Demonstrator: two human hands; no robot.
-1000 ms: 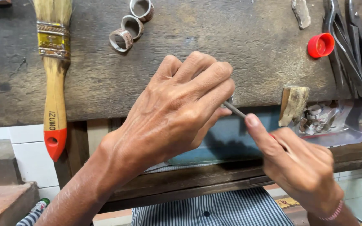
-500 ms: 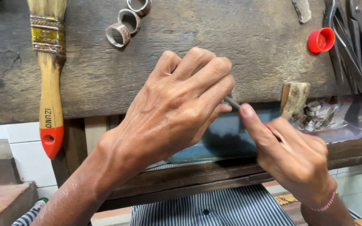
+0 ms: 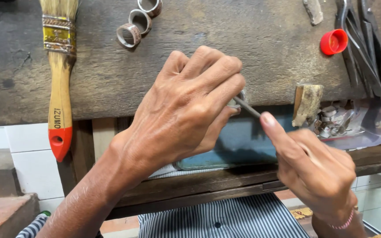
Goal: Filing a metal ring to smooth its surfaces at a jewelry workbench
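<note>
Dark, worn wooden bench (image 3: 111,83) across the whole far half of the view, scarred and dusty. Below its near edge, a blue-grey tray (image 3: 239,145) tucked in the recess, and a clear plastic tub (image 3: 367,123) of small metal scraps off to the right. Long paintbrush (image 3: 59,79) lying far left, wooden handle, red tip pointing near. Dark pliers and cutters (image 3: 358,48) far right, red bottle cap (image 3: 333,42) just beside them. Small wooden bench peg (image 3: 307,103) jutting out at the right edge.

Centre now: left hand (image 3: 186,114) curled tight, fingers pressed together, pinching a small silvery ring (image 3: 238,100), only a sliver of it showing past the knuckles. Right hand (image 3: 318,167) closed round the handle end of a thin file (image 3: 248,108), forefinger laid straight along it, tip meeting the ring.

Smallest of all: three banded metal rings (image 3: 138,20) in a row far left-centre on the bench.

Risk, judged from here: grip on the ring very small, mostly hidden. Too much push on the file, and a slip into the left fingertips. Loosened pinch, and the ring down into the tray or past it to the floor.
</note>
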